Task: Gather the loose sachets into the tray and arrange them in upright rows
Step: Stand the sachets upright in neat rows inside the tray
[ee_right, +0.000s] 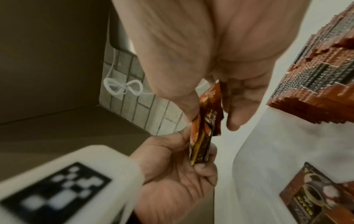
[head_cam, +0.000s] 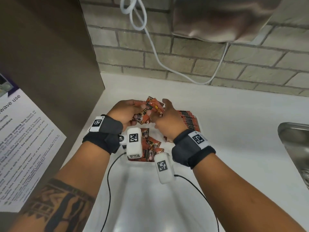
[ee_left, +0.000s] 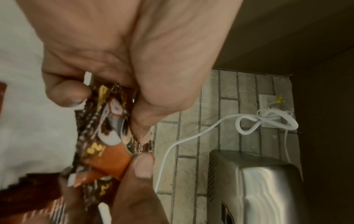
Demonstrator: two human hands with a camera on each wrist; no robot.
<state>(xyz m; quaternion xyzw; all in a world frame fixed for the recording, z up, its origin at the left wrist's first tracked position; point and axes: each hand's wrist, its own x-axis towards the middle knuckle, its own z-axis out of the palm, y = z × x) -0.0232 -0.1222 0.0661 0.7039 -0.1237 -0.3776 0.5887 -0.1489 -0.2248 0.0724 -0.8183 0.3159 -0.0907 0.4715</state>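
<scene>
- Nearest the head camera are the person's two forearms, each with a dark wrist strap and a white camera block bearing a black-and-white marker; thin black cables trail from the blocks.
- The left hand has its fingers curled around a small bundle of orange-and-brown sachets, held above the tray.
- In the left wrist view the thumb presses the printed face of the bundle while the fingers wrap behind it.
- The right hand meets the same bundle from the other side; in the right wrist view its thumb and fingers pinch the sachets edge-on, and the left hand clasps their lower end.
- The tray is white and sits on a white counter, against a brown side panel.
- At the tray's far right, a row of sachets stands upright, packed tightly, just beside the right hand.
- Several loose sachets lie flat and overlapping on the tray floor, below the hands and partly hidden by the left wrist's camera block.
- A grey brick wall runs behind the counter, with a white cable looping down it and a metal dispenser mounted above.
- A steel sink edge shows at the right; a printed notice hangs at the left.
</scene>
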